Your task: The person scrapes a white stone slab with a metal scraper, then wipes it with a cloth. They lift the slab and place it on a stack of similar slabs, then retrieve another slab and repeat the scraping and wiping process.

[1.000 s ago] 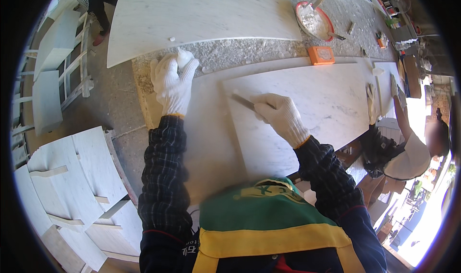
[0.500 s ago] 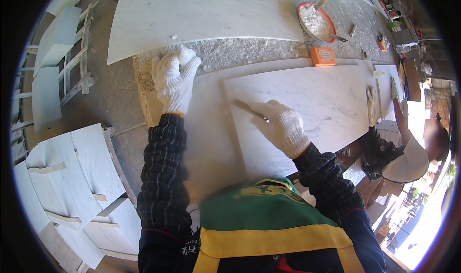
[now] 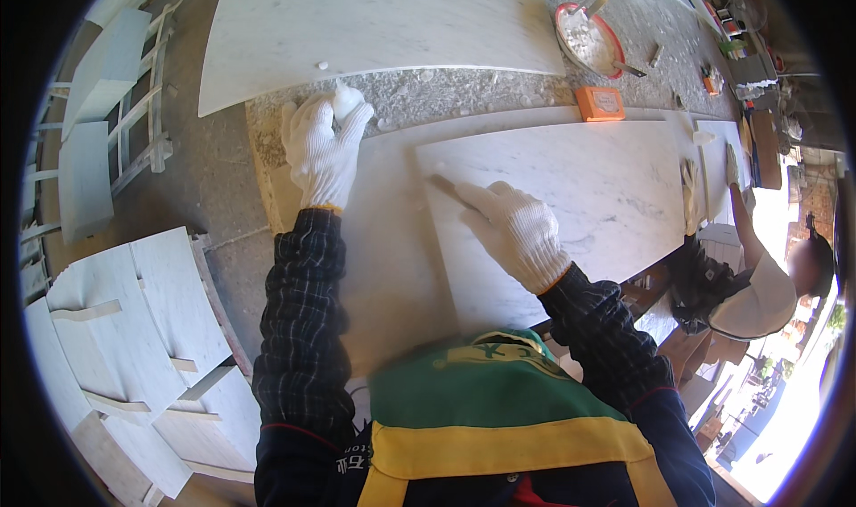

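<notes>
Both my hands wear white knitted gloves. My left hand (image 3: 323, 146) is closed round a white lump (image 3: 347, 101) with a pointed top, held between thumb and fingers over the slab's far left corner; its exact kind is unclear. My right hand (image 3: 517, 235) grips a putty knife (image 3: 453, 191), its thin blade pointing left at the left edge of the upper marble slab (image 3: 580, 186). That pale, grey-veined slab lies on a larger white slab (image 3: 383, 239). The knife's handle is hidden in my glove.
Beyond my hands lies another marble slab (image 3: 383, 25) on the rough, dusty bench (image 3: 428, 92). A red-rimmed bowl (image 3: 588, 41) of white paste and an orange box (image 3: 599, 104) stand at the far right. Stacked slabs (image 3: 134, 329) fill the left; a co-worker (image 3: 758, 293) is at right.
My right hand has shifted very slightly, with the knife turning a little at the slab's edge. My left hand stays almost where it was.
</notes>
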Action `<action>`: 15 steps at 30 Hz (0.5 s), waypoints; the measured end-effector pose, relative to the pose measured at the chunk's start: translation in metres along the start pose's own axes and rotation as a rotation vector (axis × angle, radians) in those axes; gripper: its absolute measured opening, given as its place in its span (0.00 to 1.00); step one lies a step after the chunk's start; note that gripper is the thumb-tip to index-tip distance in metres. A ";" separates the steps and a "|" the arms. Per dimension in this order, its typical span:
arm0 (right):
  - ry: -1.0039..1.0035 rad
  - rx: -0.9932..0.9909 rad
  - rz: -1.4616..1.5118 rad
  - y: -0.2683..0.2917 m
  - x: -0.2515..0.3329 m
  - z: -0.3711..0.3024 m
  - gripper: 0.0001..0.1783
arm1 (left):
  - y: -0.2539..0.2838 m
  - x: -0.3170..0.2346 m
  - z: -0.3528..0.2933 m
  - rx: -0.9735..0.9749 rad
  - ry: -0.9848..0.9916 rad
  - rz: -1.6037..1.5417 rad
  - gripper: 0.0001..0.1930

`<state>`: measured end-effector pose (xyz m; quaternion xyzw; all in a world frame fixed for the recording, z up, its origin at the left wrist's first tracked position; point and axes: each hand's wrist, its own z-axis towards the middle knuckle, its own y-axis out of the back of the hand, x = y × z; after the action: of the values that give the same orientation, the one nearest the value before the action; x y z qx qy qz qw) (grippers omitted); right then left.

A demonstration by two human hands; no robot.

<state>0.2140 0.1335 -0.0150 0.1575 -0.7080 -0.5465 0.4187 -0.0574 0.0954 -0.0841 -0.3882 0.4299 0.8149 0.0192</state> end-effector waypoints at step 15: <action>-0.061 0.018 0.027 0.006 -0.001 -0.011 0.19 | 0.001 0.000 0.001 0.023 -0.013 -0.008 0.15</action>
<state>0.2247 0.1296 -0.0095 0.1352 -0.7272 -0.5391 0.4028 -0.0584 0.0950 -0.0832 -0.3844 0.4373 0.8125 0.0298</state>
